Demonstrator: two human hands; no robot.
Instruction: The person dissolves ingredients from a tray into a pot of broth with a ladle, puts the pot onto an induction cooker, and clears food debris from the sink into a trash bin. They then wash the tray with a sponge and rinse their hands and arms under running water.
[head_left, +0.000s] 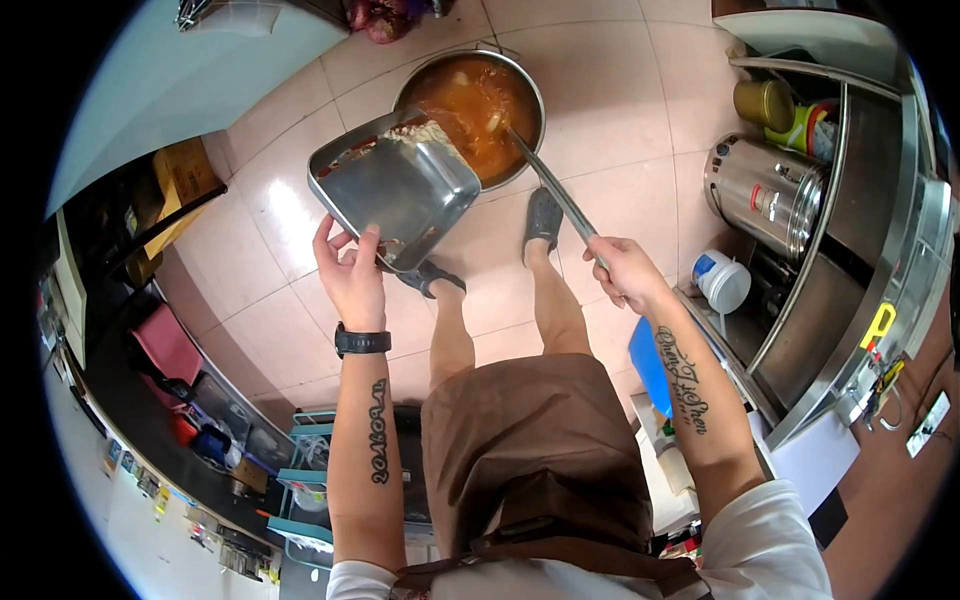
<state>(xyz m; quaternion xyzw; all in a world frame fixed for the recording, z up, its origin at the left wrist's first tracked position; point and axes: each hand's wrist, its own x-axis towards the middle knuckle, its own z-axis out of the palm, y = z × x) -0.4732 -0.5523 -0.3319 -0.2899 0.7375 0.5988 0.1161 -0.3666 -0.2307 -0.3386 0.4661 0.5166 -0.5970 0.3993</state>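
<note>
My left hand [352, 262] grips the near rim of a rectangular metal pan [395, 190], thumb on its inside. The pan tilts over a large round pot [541, 100] on the floor, and pale food bits [428, 134] lie at its far edge. Reddish-orange soup [470, 100] with a few pale lumps fills the pot. My right hand [628, 270] is closed round the long metal handle [560, 195] of a utensil. Its far end is sunk in the soup, so its head is hidden.
Purple-red onions [380, 18] lie beyond the pot. On the right stand a metal shelf rack [830, 260], a steel drum [765, 190] and a white bucket [722, 283]. A teal cart [305, 480] is at the lower left. My feet, in dark clogs [541, 218], are close to the pot.
</note>
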